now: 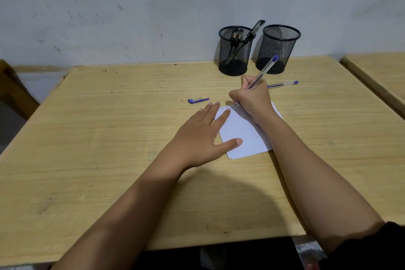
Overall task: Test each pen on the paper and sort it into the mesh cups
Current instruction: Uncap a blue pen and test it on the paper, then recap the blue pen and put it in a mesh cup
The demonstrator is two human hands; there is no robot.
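Right now your right hand (252, 99) grips a clear blue-ended pen (266, 68) in a writing hold. Its tip is down at the far edge of the paper (245, 136), which lies on the table (109, 138) in front of you. Your left hand (201, 136) lies flat with straight fingers, fingertips and thumb pressing the paper's left edge; it holds nothing. A short line of scribbles (225, 108) runs along the paper's top edge just left of the tip, so I judge this to be the testing step for this pen.

As for progress, the 2 mesh cups stand side by side at the back of the table, near the wall. The left cup (235, 50) already holds several dark pens (255, 28), so some sorting looks done. The right cup (277, 49) appears to hold nothing, though the mesh makes that hard to confirm.

What is left, as far as you can see: the pen in your hand must go into 1 of the cups. A loose blue cap (198, 100), presumably its own, lies on the table beyond your left fingertips, apart from the paper. A second pen (282, 84) lies just behind your right hand, in front of the right cup, and looks untested. I'd put you past halfway, with 2 pens to finish.
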